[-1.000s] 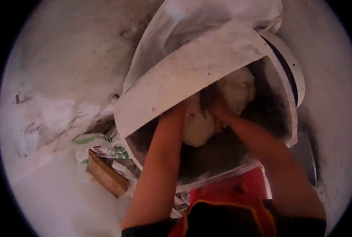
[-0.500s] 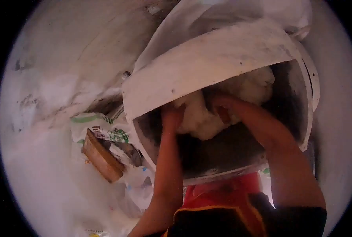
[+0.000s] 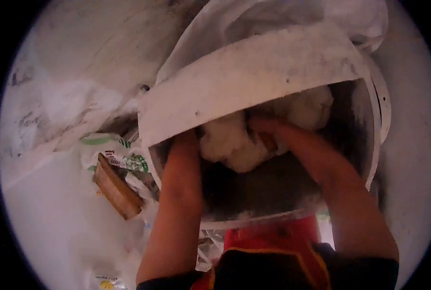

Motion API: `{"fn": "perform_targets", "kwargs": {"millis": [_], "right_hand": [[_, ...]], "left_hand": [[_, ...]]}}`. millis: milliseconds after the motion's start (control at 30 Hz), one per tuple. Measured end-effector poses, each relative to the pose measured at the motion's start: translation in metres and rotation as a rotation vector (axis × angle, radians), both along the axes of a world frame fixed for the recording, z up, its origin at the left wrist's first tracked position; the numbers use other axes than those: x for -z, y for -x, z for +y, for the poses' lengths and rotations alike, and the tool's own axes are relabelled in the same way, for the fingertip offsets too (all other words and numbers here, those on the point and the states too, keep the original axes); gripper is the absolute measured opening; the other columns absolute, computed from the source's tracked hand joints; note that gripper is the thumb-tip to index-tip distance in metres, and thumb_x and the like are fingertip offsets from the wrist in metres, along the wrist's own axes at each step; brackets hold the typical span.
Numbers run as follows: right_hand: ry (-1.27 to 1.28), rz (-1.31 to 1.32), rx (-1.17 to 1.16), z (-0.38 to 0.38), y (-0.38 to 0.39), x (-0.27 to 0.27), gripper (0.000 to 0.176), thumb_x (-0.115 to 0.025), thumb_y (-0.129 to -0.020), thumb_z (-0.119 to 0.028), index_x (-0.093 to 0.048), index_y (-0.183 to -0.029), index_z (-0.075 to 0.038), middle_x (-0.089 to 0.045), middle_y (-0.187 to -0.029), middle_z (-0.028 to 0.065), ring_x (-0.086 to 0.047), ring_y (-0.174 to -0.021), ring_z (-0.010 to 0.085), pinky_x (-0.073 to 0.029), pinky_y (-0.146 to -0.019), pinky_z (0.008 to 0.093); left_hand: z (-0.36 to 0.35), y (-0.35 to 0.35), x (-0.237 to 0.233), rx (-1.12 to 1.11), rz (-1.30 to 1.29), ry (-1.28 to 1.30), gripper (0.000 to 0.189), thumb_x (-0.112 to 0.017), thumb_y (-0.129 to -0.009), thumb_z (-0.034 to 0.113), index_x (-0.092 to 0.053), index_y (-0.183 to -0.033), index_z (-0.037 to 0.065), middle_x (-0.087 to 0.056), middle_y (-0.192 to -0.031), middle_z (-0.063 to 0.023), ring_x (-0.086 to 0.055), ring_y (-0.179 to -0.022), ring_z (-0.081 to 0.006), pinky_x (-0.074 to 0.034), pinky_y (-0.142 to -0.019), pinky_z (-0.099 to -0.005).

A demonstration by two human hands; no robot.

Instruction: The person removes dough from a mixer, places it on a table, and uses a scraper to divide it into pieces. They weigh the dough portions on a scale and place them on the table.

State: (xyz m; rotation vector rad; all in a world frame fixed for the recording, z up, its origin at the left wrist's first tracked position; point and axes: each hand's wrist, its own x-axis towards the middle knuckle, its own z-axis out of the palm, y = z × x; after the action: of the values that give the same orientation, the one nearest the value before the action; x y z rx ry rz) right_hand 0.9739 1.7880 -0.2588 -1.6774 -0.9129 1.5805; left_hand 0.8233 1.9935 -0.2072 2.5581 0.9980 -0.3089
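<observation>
Both arms reach into a white drum-like container [image 3: 254, 72] with a dark inside. A large pale, dough-like mass [image 3: 239, 150] lies in it, with another lump [image 3: 309, 108] further right. My right hand [image 3: 268, 128] is at the mass, its fingers bent against it; whether it grips any of it is hard to see. My left hand is out of sight under the container's cover, left of the mass; only the forearm and wrist show.
To the left, a brown wooden block [image 3: 119, 188] rests by a white and green plastic bag [image 3: 104, 145]. White cloth or sheeting [image 3: 215, 29] hangs behind the container. Something red [image 3: 273, 234] stands below its near rim.
My left hand has moved left and deeper under the cover, off the mass's side. My right hand stays nearly in place. The view has shifted slightly.
</observation>
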Motion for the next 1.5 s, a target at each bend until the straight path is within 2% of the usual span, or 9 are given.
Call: {"fn": "perform_targets", "kwargs": {"millis": [200, 400, 500, 567, 667, 767, 1067, 1133, 1500], "right_hand": [[0.003, 0.015, 0.026, -0.004, 0.015, -0.041, 0.051, -0.053, -0.082, -0.013, -0.044, -0.130, 0.002, -0.063, -0.101, 0.0184, -0.061, -0.085, 0.0284, -0.050, -0.069, 0.0404], [0.299, -0.023, -0.225, -0.037, 0.025, -0.186, 0.049, -0.057, -0.078, -0.008, -0.047, -0.125, 0.003, -0.063, -0.097, 0.0209, -0.062, -0.077, 0.0299, -0.051, -0.064, 0.0417], [-0.298, -0.462, -0.261, -0.094, 0.046, -0.117, 0.049, -0.058, -0.073, -0.003, -0.049, -0.120, 0.004, -0.062, -0.089, 0.0239, -0.063, -0.067, 0.0317, -0.051, -0.058, 0.0426], [-0.341, -0.581, -0.317, -0.094, 0.045, -0.104, 0.048, -0.058, -0.070, 0.000, -0.050, -0.117, 0.006, -0.062, -0.085, 0.0255, -0.063, -0.064, 0.0330, -0.051, -0.054, 0.0426], [0.162, -0.289, -0.296, -0.071, 0.035, -0.136, 0.044, -0.056, -0.069, 0.001, -0.051, -0.112, 0.008, -0.061, -0.082, 0.0264, -0.063, -0.064, 0.0344, -0.051, -0.052, 0.0421], [0.034, -0.128, -0.037, -0.064, 0.028, -0.163, 0.039, -0.056, -0.071, -0.001, -0.052, -0.109, 0.008, -0.061, -0.084, 0.0257, -0.063, -0.069, 0.0344, -0.052, -0.056, 0.0424], [-0.012, -0.753, -0.704, -0.113, -0.037, -0.146, 0.039, -0.052, -0.087, -0.019, -0.050, -0.118, 0.004, -0.059, -0.107, 0.0197, -0.052, -0.105, 0.0368, -0.040, -0.095, 0.0434], [0.085, -0.716, -0.234, -0.098, -0.042, -0.130, 0.037, -0.051, -0.088, -0.021, -0.051, -0.118, 0.002, -0.057, -0.112, 0.0186, -0.053, -0.101, 0.0372, -0.041, -0.093, 0.0422], [-0.094, -0.270, -0.362, 0.038, -0.016, 0.009, 0.040, -0.049, -0.089, -0.021, -0.047, -0.125, -0.002, -0.053, -0.119, 0.0151, -0.051, -0.107, 0.0307, -0.040, -0.094, 0.0395]], "left_hand": [[-0.009, 0.003, 0.013, 0.002, -0.043, 0.129, 0.070, -0.062, -0.082, 0.039, -0.036, -0.138, 0.006, -0.040, -0.138, -0.0175, -0.039, -0.126, -0.0307, -0.029, -0.106, -0.0369], [-0.126, 0.070, -0.054, -0.382, -0.352, 0.713, 0.054, -0.058, -0.086, 0.036, -0.046, -0.131, 0.007, -0.051, -0.128, -0.0125, -0.047, -0.117, -0.0287, -0.039, -0.098, -0.0379], [-0.177, 0.095, -0.084, -0.672, -0.431, 0.855, 0.060, -0.059, -0.085, 0.041, -0.046, -0.131, 0.005, -0.047, -0.131, -0.0132, -0.047, -0.117, -0.0263, -0.039, -0.098, -0.0353], [-0.177, 0.085, -0.095, -0.780, -0.372, 0.821, 0.066, -0.060, -0.084, 0.046, -0.046, -0.131, 0.004, -0.045, -0.134, -0.0157, -0.046, -0.119, -0.0273, -0.037, -0.099, -0.0347], [-0.143, 0.046, -0.088, -0.680, -0.270, 0.608, 0.066, -0.060, -0.083, 0.048, -0.046, -0.130, 0.004, -0.045, -0.134, -0.0172, -0.045, -0.120, -0.0296, -0.037, -0.100, -0.0363], [-0.106, 0.007, -0.063, -0.482, -0.197, 0.371, 0.066, -0.060, -0.082, 0.047, -0.046, -0.131, 0.005, -0.045, -0.134, -0.0169, -0.045, -0.121, -0.0299, -0.036, -0.100, -0.0375], [-0.070, -0.018, -0.032, -0.251, 0.023, 0.221, 0.064, -0.061, -0.081, 0.043, -0.046, -0.131, 0.007, -0.045, -0.134, -0.0162, -0.043, -0.122, -0.0310, -0.034, -0.102, -0.0410], [-0.077, -0.008, -0.033, -0.249, 0.023, 0.243, 0.064, -0.062, -0.080, 0.042, -0.045, -0.131, 0.007, -0.045, -0.134, -0.0161, -0.043, -0.123, -0.0313, -0.034, -0.102, -0.0418], [-0.145, 0.050, -0.056, -0.286, -0.040, 0.300, 0.062, -0.066, -0.077, 0.037, -0.047, -0.131, 0.011, -0.045, -0.135, -0.0161, -0.041, -0.124, -0.0340, -0.034, -0.103, -0.0433]]}}
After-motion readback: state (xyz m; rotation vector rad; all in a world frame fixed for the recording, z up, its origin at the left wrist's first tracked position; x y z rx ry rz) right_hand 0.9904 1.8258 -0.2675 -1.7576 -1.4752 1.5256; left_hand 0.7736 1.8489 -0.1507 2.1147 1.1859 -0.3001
